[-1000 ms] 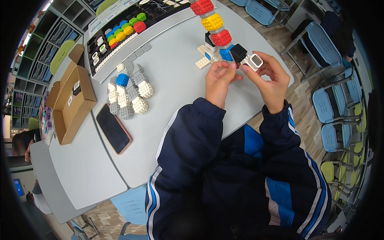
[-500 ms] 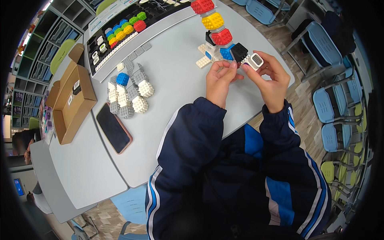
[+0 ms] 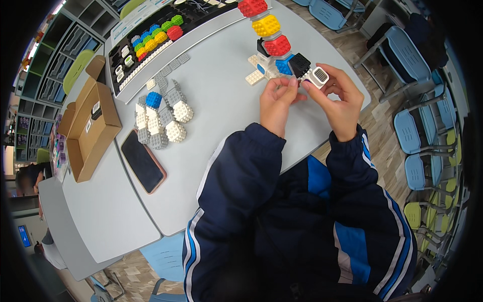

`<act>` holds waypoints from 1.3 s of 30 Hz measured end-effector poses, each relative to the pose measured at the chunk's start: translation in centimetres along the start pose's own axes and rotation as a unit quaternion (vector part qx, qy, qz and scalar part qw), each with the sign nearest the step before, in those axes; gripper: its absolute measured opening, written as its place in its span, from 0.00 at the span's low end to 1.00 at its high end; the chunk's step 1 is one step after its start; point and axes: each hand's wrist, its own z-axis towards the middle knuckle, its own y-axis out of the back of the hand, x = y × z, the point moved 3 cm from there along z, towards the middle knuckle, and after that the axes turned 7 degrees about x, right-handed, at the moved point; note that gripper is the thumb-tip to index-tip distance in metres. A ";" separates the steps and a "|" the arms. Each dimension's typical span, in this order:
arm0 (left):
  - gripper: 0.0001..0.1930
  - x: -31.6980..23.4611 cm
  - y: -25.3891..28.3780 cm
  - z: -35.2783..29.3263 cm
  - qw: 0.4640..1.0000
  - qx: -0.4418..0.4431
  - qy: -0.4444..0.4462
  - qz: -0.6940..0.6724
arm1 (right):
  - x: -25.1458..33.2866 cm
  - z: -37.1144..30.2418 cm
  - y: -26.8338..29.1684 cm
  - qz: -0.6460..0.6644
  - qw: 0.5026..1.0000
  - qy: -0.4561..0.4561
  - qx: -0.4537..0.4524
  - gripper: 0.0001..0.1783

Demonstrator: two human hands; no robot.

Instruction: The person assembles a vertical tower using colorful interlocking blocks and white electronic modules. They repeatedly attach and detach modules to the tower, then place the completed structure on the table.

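Near the table's far right edge stands a model of studded blocks, with a red block (image 3: 277, 45), a yellow block (image 3: 266, 25) and another red block (image 3: 252, 7) stacked upward. Its base has white plates (image 3: 254, 77), a blue block (image 3: 284, 66) and a black block (image 3: 300, 64). My right hand (image 3: 342, 98) grips a white block with a grey grille (image 3: 320, 75) between thumb and fingers, against the black block's near side. Just left of it, my left hand (image 3: 278, 103) is closed in a pinch by the model's underside; whatever its fingertips hold is hidden.
Grey and white studded blocks (image 3: 156, 121), one blue (image 3: 153, 99), lie left of my hands. A phone (image 3: 143, 162), an open cardboard box (image 3: 95, 131) and a parts tray (image 3: 151, 48) with coloured blocks are farther left. Blue chairs (image 3: 407, 132) stand beyond the table's right edge.
The model and the white block in my right hand have shifted slightly left. Both hands keep their grip and stay nearly in place.
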 end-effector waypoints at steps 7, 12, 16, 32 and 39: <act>0.31 1.9 -4.2 -3.0 0.990 0.068 0.027 -0.120 | 0.9 -1.9 -0.8 0.032 0.998 -0.057 -0.009 0.20; 0.29 3.0 -3.4 -2.7 0.997 0.058 0.009 -0.047 | 1.0 -2.4 -1.4 0.068 0.993 -0.097 -0.003 0.19; 0.30 2.8 -3.4 -2.5 0.987 0.059 -0.071 0.132 | 1.8 -2.6 -1.7 0.070 0.994 -0.069 -0.041 0.19; 0.35 0.3 -2.0 -3.3 0.974 0.068 -0.011 0.214 | 0.7 -3.1 -0.4 0.327 0.928 -0.132 0.120 0.16; 0.38 0.5 -1.2 -3.7 0.894 0.179 0.015 0.411 | -1.1 -4.1 0.3 0.290 0.944 -0.099 0.124 0.17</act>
